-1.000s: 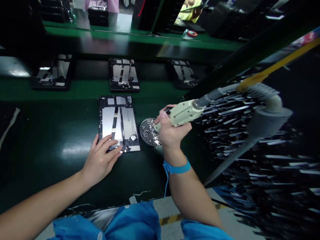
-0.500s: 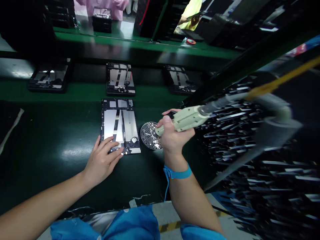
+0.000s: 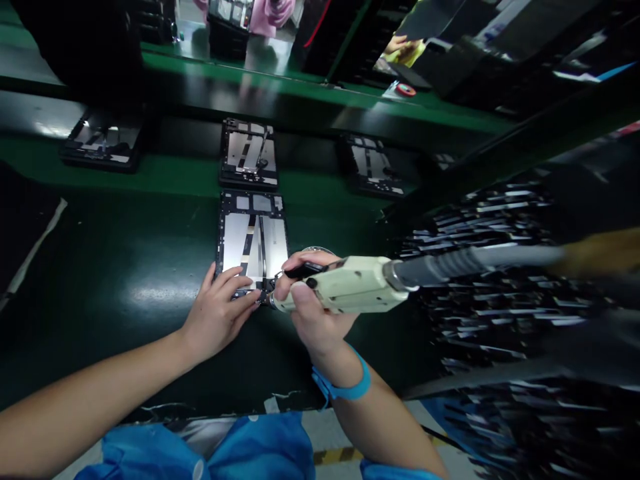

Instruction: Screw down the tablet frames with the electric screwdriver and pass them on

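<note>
My right hand (image 3: 320, 320) is wrapped round a pale green electric screwdriver (image 3: 357, 285), its tip end at the lower right corner of an opened tablet (image 3: 235, 237). Whether the tip touches a screw there I cannot tell. My left hand (image 3: 215, 313) lies with fingers stretched over the tablet's lower edge, fingertips close to the screwdriver tip. Silver plates, a dark ribbon cable and a black frame show inside the tablet. Behind my right hand, only the top rim of a round screw dish (image 3: 320, 249) shows.
Beyond the tablet, more opened tablets (image 3: 249, 153) lie in a row on the green line. A grey hose (image 3: 475, 263) runs right from the screwdriver. Densely racked dark parts (image 3: 500, 300) stand at the right. Across the line, a person's pink sleeve (image 3: 265, 17) shows.
My right hand has brought the screwdriver left from the screw dish to the tablet's lower right corner. My left hand stays on the tablet's lower edge. The view has shifted slightly.
</note>
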